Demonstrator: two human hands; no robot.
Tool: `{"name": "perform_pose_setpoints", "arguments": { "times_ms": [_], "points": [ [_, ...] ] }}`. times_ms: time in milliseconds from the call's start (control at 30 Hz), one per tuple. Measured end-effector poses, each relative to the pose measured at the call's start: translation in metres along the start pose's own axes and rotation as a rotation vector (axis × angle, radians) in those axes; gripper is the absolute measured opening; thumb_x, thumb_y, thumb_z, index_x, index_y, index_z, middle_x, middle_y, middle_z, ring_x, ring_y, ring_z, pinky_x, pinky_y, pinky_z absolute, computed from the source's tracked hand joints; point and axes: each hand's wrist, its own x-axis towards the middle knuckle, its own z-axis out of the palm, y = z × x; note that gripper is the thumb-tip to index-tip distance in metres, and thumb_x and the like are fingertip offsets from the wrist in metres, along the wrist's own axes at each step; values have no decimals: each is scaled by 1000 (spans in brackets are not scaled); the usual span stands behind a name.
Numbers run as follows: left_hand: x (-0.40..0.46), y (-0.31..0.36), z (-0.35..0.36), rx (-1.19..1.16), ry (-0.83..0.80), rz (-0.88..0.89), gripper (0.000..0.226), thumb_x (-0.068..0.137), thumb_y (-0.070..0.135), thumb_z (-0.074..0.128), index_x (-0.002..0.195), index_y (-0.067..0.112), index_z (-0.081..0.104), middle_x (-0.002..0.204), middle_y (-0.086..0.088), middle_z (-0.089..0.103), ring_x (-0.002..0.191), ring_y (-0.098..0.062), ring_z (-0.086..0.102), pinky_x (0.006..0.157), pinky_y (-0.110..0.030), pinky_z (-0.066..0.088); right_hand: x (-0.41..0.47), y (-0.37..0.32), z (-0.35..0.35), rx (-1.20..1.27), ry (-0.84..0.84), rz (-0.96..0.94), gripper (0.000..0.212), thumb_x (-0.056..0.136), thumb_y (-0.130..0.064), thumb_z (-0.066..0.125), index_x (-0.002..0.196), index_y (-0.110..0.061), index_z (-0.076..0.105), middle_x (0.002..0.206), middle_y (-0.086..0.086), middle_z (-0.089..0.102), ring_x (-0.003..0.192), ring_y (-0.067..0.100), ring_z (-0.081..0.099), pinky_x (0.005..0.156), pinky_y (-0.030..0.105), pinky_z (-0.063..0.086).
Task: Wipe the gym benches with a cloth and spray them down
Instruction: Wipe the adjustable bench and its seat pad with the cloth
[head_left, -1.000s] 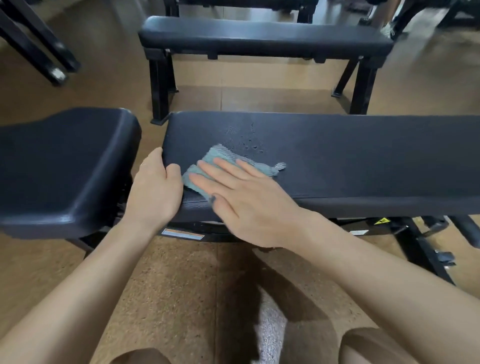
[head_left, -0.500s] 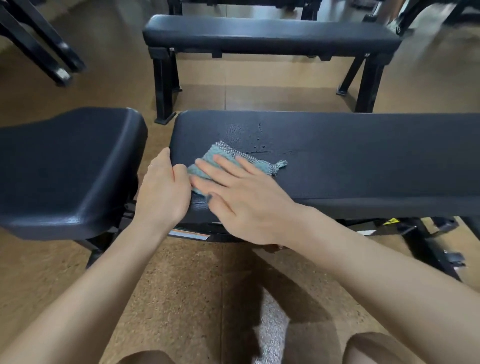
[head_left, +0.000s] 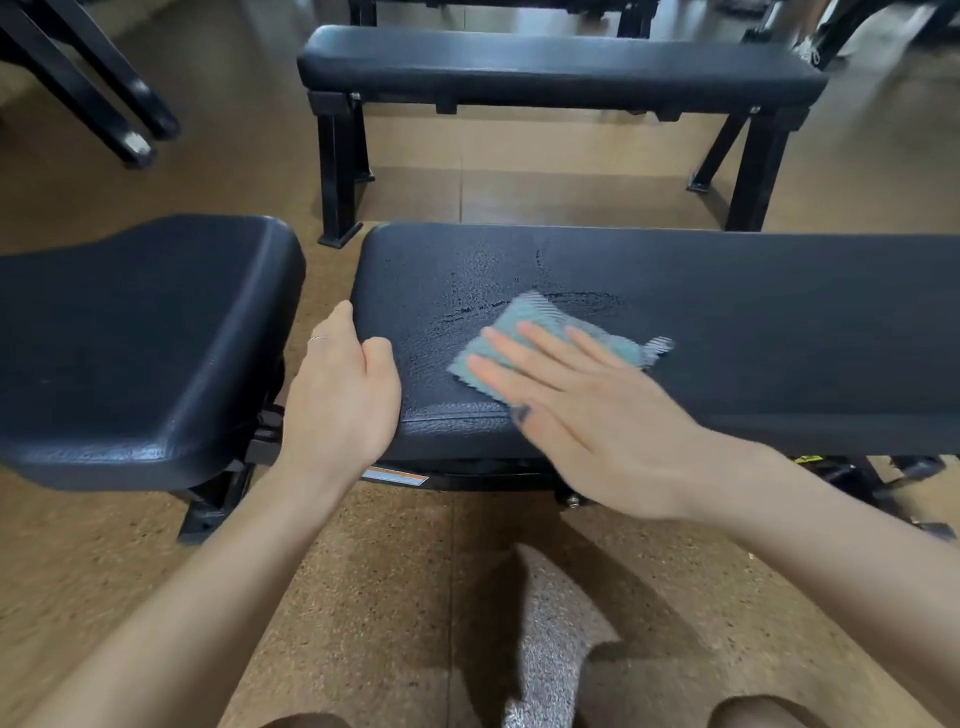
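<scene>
Your right grip (head_left: 587, 415), fingers straight and apart, presses teal cloth (head_left: 522, 325) flat on wet bench surface (head_left: 779, 322), frame centre; left grip (head_left: 337, 400) clamped on surface's left end.

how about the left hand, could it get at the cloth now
Probably yes: the left hand holds the bench end near the cloth, nothing between; the right hand covers part of it.

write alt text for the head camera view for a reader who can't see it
Seen from above, a person's right hand presses a teal cloth flat on a wet black bench pad, while the left hand holds the pad's end. A seat pad sits to its left and a second bench stands beyond.
</scene>
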Motion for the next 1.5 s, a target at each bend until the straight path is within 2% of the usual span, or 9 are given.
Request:
{"name": "perform_pose_setpoints", "arguments": {
  "times_ms": [100,233,300,500,733,1000,1167,1333,1500],
  "points": [
    [-1,-2,0,10,-1,-18,49,103,26,30,148,12,42,154,-12,45,139,-29,39,111,-38,29,58,-11,-3,30,-21,-60,56,105,-38,7,161,-37,10,169,-12,2,156,13,-3,126,38,-5],
    [0,-6,1,-3,16,29,49,95,31,28,134,12,50,136,-14,57,127,-32,49,105,-47,39,142,-5,-6,40,-48,-24,53,109,-33,10,162,-35,8,170,-10,1,156,12,-4,126,39,-6],
    [1,-5,-1,16,6,13,56,97,33,28,146,13,45,148,-13,52,136,-30,44,114,-46,35,167,10,-7,22,-44,2,54,108,-33,9,162,-35,9,170,-7,3,156,14,-1,126,42,-2],
    [1,-6,-1,25,36,4,53,105,19,34,158,16,35,160,-7,41,145,-24,35,115,-33,26,148,114,-25,20,26,377,52,107,-30,12,157,-36,24,148,16,44,135,36,43,111,44,28],
    [6,-7,7,60,77,17,54,104,20,36,157,14,35,161,-9,40,145,-26,35,115,-36,27,155,120,-31,-27,-31,514,44,102,-25,15,129,-15,48,149,17,44,135,39,41,112,51,28],
    [8,-10,5,69,54,39,54,102,28,33,153,15,39,155,-9,46,140,-26,40,113,-40,32,234,4,-21,67,-57,226,49,101,-31,17,140,-17,43,155,12,37,140,36,34,111,54,22],
    [6,-9,2,54,57,23,52,104,21,35,156,13,37,158,-9,43,144,-25,36,116,-34,26,198,51,-21,77,9,206,51,105,-32,14,154,-35,27,147,16,43,135,37,42,110,50,28],
    [6,-8,5,57,72,10,53,103,22,35,155,14,37,157,-9,44,143,-26,38,115,-36,28,111,150,-30,44,20,514,45,105,-22,18,144,-28,39,137,21,48,127,40,47,105,45,30],
    [7,-8,5,54,74,21,47,101,22,35,147,15,45,147,-11,52,134,-29,45,105,-40,35,134,96,-11,16,45,481,48,104,-30,18,149,-23,34,161,12,29,148,29,24,120,50,14]
  ]
}}
